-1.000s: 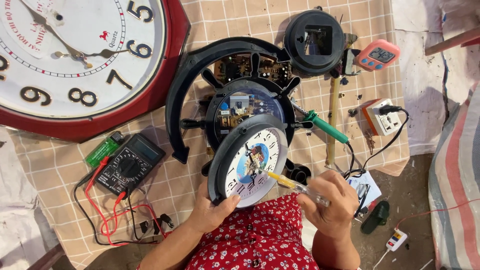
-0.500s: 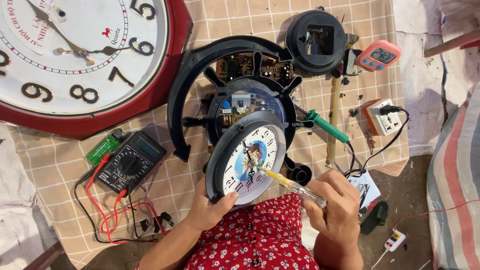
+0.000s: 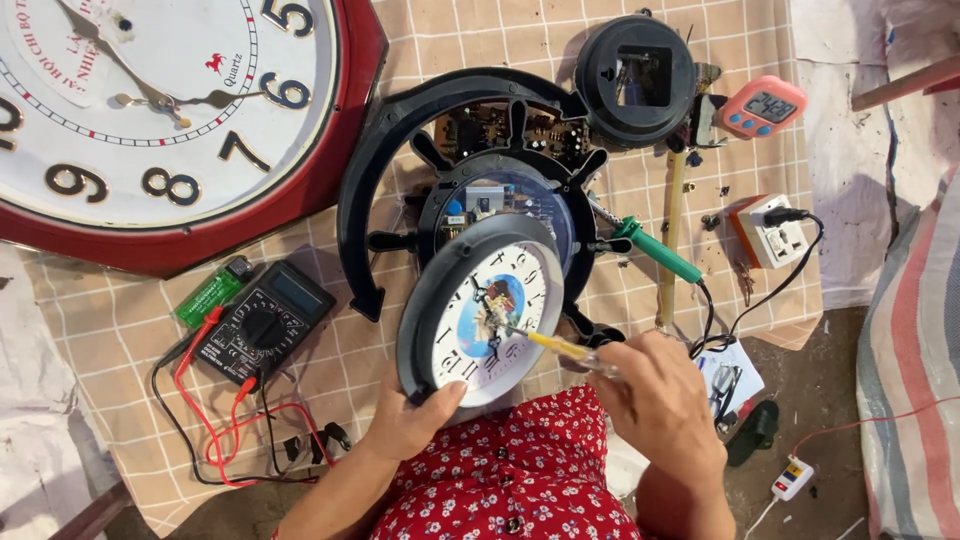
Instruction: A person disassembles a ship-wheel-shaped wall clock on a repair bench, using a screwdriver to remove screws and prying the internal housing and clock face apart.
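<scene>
Across the checked cloth (image 3: 120,330), from my remote seat, largest thing first:

Big wall clock: a red-rimmed wall clock (image 3: 150,120) fills the upper left, lying flat, well apart from both hands.

Black housing: a curved black housing (image 3: 400,150) with a ship's-wheel frame lies mid-cloth, its circuit board exposed. A round black back cover (image 3: 635,65) sits near its top right.

Small clock face: the small clock face (image 3: 485,305) is tilted up over the housing's lower edge, just above my lap. I judge it light, stiff plastic, with thin hands at its centre that would bend easily. I would hold it by the dark rim, never across the dial.

Left hand: my left hand (image 3: 410,420) grips the lower rim, thumb pressed on the white dial edge, other fingers hidden behind.

Right hand: my right hand (image 3: 655,390) is closed around a yellow-handled screwdriver (image 3: 560,347), pinching its clear end. The tip rests at the dial's centre.

Meter: a black multimeter (image 3: 265,320) with red and black leads lies left of the clock face, a green lighter (image 3: 210,297) just beside it.

Soldering iron: a green-handled soldering iron (image 3: 655,252) lies right of the housing, near a white power socket (image 3: 775,235).

Timer: a pink timer (image 3: 762,105) sits at the upper right.
</scene>
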